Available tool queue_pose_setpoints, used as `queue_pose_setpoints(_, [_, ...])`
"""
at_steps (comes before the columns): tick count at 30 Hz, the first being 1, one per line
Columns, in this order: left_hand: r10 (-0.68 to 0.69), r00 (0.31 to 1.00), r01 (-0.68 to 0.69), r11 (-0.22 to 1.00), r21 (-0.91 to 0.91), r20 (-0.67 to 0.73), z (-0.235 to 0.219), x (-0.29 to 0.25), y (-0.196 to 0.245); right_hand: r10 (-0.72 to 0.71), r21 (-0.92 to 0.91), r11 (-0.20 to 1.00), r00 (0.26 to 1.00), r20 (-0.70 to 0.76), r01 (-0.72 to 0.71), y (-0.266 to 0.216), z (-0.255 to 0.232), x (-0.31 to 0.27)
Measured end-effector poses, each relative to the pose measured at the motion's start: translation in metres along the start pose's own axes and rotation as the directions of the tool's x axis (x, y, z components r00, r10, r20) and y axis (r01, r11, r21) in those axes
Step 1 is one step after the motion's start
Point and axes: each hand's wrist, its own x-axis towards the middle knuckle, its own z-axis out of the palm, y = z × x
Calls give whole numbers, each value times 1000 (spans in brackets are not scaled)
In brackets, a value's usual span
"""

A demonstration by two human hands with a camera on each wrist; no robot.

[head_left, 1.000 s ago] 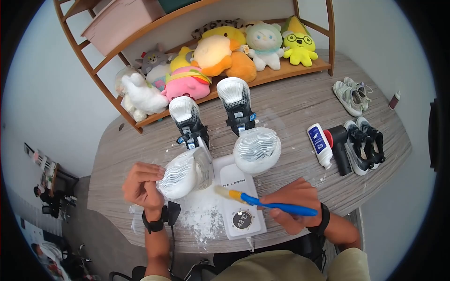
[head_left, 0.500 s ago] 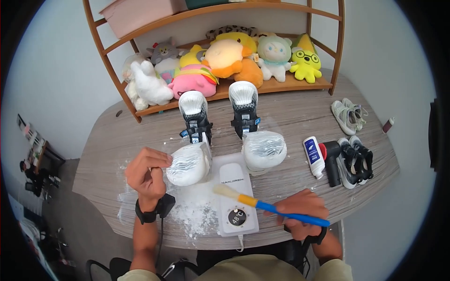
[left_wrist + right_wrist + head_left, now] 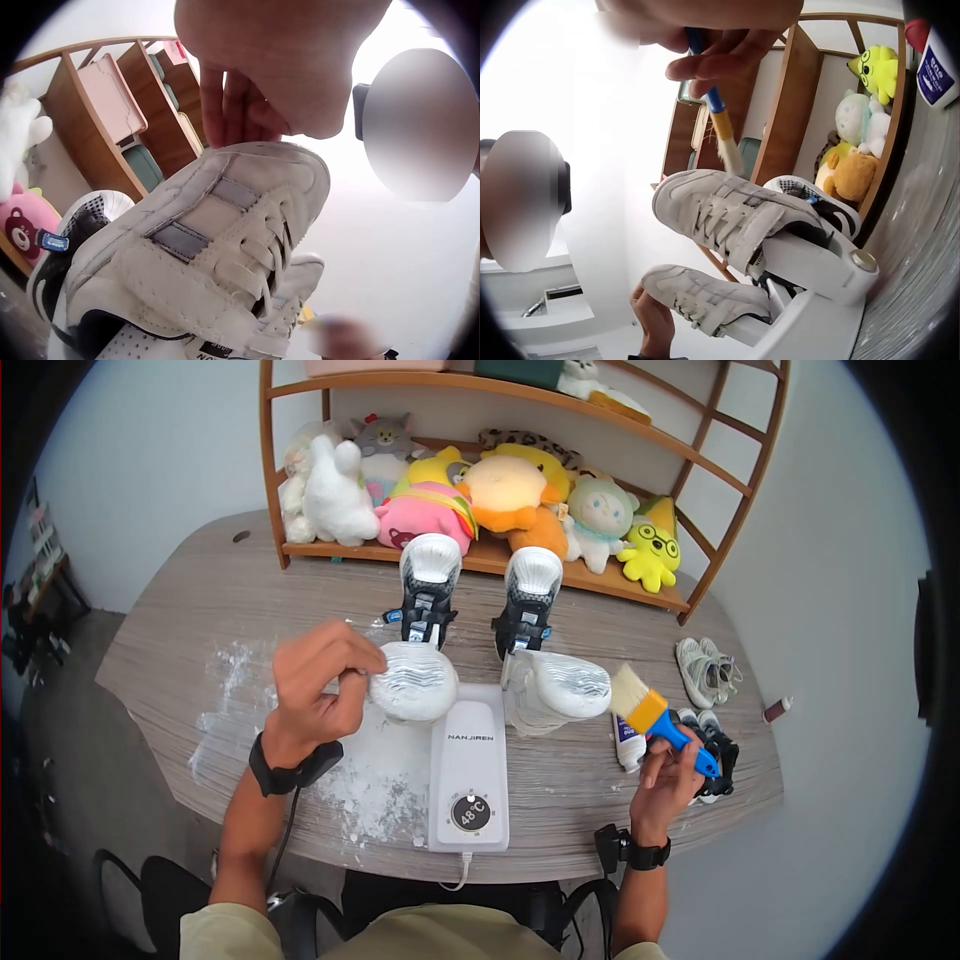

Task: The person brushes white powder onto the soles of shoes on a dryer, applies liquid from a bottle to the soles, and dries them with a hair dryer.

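Two white shoes stand soles up on the white dryer. My left hand grips the toe edge of the left shoe with curled fingers; the left wrist view shows its laces and side. My right hand holds the blue handle of a brush. Its pale bristles are beside the toe of the right shoe; whether they touch is unclear. In the right wrist view the brush points down at that shoe, below my fingers.
Black-and-white shoes stand behind the dryer, before a wooden shelf of plush toys. White powder covers the table at the left. At the right are a white bottle, black shoes and pale shoes.
The brush has moved right and up from over the dryer to beside the right shoe, its bristles now pointing up. My left hand stays at the left shoe. The head view has shifted.
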Motion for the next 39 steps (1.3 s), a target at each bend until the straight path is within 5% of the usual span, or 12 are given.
queue_pose_setpoints(4, [-26,996,24,999,24,84,-9,1,2,43,279,958,993,111,-72,-5,-8,1])
queue_pose_setpoints(8, [12,997,-12,1000,10,74,-11,1,-3,67,350,926,975,212,-140,-10,13,5])
queue_pose_setpoints(11, [12,995,-13,1000,9,101,-15,1,-4,127,312,932,973,193,-184,8,9,19])
queue_pose_setpoints(16, [-1,995,1,1000,-2,98,-14,1,-4,166,-101,980,984,-56,-171,32,-2,31])
queue_pose_setpoints(20, [7,995,-4,1000,-29,97,-12,2,-3,158,-512,858,971,179,-46,3,5,14])
queue_pose_setpoints(22, [-2,994,6,999,-33,106,-11,2,-3,63,-723,556,847,528,409,10,0,9])
queue_pose_setpoints(25, [-10,990,12,1000,-14,143,-13,1,-3,108,-621,347,627,771,703,13,14,-4])
queue_pose_setpoints(29, [19,993,-16,1000,-24,119,-12,2,-3,396,-688,201,584,709,698,24,14,-20])
queue_pose_setpoints(39, [7,991,-5,1000,-10,130,-10,5,3,467,-662,90,556,688,744,30,5,-35])
